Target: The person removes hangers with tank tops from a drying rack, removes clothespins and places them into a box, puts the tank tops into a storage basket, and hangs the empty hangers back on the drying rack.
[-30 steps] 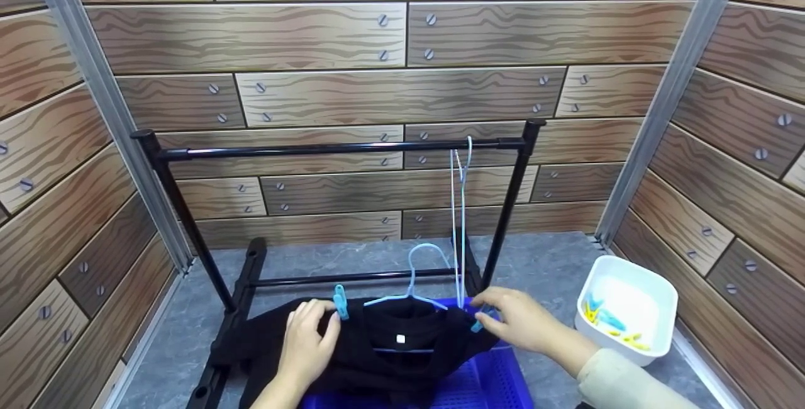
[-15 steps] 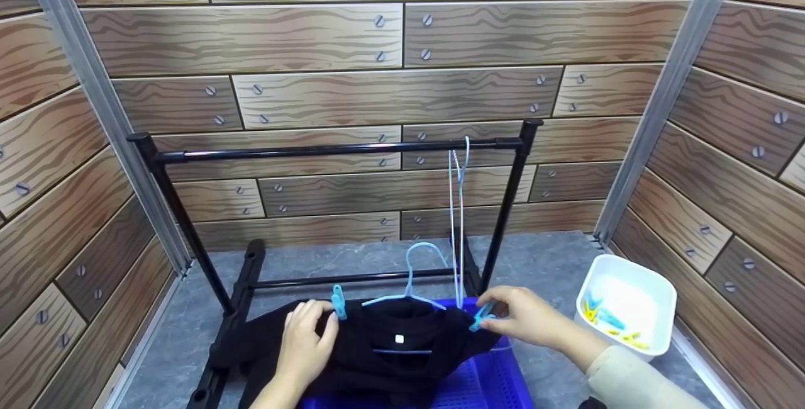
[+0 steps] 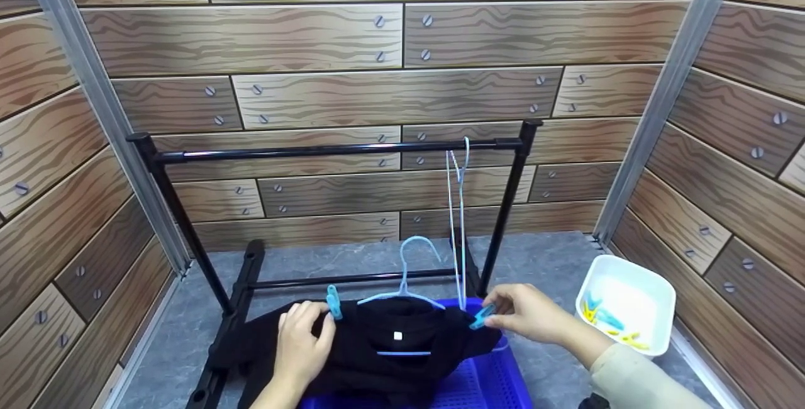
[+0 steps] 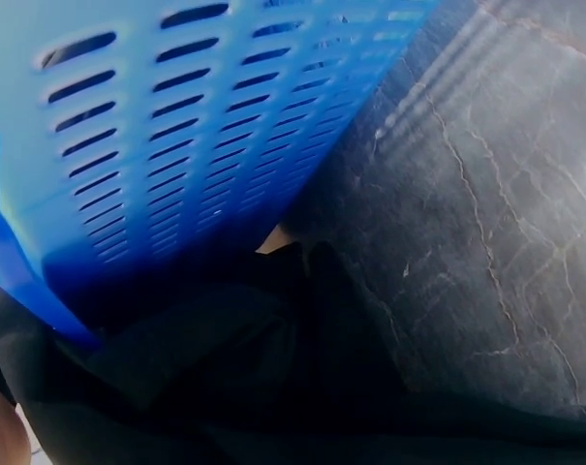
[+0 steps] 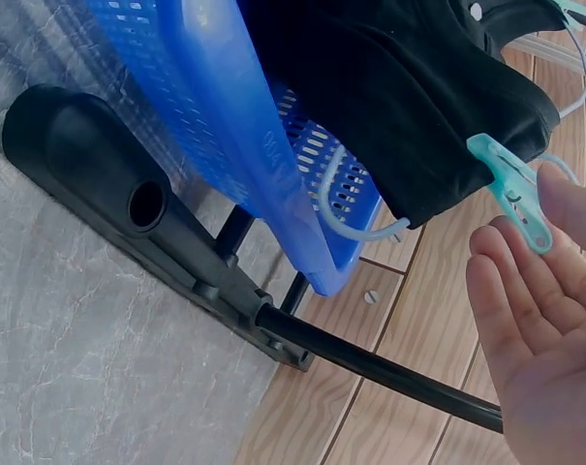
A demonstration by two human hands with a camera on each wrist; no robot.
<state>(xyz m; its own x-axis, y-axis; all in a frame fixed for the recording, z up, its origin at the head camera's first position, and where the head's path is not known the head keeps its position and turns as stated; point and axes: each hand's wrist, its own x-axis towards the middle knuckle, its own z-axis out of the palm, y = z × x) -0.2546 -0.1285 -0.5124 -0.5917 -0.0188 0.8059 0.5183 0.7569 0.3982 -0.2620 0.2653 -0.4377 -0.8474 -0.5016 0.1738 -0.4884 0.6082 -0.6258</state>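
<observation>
Biting the shoulder of a black shirt [image 3: 352, 362], the right clip [image 3: 482, 317] is sitting at the person's right fingertips, its long axis slanting up and outward, so that the handle end is pointing toward the palm and the nose is pointing in at the cloth. The right hand [image 3: 527, 314] is holding that handle end lightly, thumb and fingers lying close about it; how hard they are pressing, the views are not showing. Across the collar, the left clip [image 3: 333, 302] is standing nearly upright on the other shoulder, just beside the left hand [image 3: 303, 343], which is gripping the shirt at its top edge, thumb in front; the left wrist view is showing none of that grip. Of the two hands, the right is lying far nearer the right clip. Between the clips, a hanger [image 3: 404, 283] is rising from the neckline, its hook opening to the right. The shirt is spreading over a blue basket [image 3: 512, 377], with a black rack [image 3: 352, 150] standing behind. Farther right, a white tub [image 3: 629, 296] is holding spare clips [image 3: 609, 319].
</observation>
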